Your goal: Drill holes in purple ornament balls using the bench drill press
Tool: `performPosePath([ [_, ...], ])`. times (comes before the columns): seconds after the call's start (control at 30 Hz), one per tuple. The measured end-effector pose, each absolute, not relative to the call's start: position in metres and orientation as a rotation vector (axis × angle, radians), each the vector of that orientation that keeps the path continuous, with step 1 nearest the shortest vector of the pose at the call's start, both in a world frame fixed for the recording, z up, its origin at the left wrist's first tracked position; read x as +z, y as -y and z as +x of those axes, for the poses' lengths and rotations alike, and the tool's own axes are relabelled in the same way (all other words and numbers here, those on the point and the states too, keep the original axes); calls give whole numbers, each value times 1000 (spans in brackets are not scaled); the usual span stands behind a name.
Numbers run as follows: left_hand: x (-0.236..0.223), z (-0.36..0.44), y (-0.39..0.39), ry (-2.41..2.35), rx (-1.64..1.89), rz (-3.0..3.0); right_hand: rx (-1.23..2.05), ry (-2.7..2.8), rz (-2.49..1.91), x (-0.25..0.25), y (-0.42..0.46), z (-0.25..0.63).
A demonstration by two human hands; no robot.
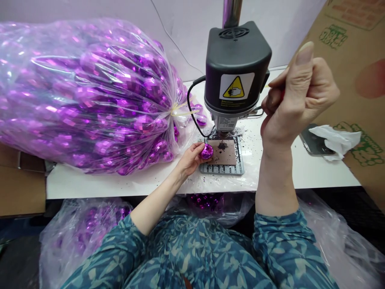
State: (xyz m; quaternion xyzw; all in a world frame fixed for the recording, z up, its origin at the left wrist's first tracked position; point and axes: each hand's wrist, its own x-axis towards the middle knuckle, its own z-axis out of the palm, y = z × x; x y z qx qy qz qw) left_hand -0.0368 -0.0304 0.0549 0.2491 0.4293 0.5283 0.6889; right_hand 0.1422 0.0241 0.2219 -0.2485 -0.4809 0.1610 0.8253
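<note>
My left hand (192, 158) is closed on a shiny purple faceted ball (206, 151), at the left edge of a small drill press's base (222, 170). A brown board (230, 154) with a dark hole lies on that base, strewn with dark shavings (221, 144). Above it hangs the drill press's black motor housing (237, 52), with a yellow warning label. To the right of the housing, my right hand (296, 90) is raised and wrapped round the drill press's lever, whose end is mostly hidden; a bit of red shows between the fingers.
A large clear bag (99, 92) of purple balls lies at the left, tied with a yellow tie. A few loose balls (201, 119) rest beside it. At the right are a phone (313, 142), a crumpled tissue (337, 138) and a cardboard box (357, 52). Another bag (81, 237) hangs below the table edge.
</note>
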Motion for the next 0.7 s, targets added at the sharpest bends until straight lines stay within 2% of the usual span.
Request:
performPosePath([
  [0.43, 41, -29, 12, -1070, 1346, 713, 254, 1113, -786, 212, -32, 145],
  [0.7, 26, -17, 6, -1137, 1357, 1005, 254, 1087, -685, 220, -23, 140],
])
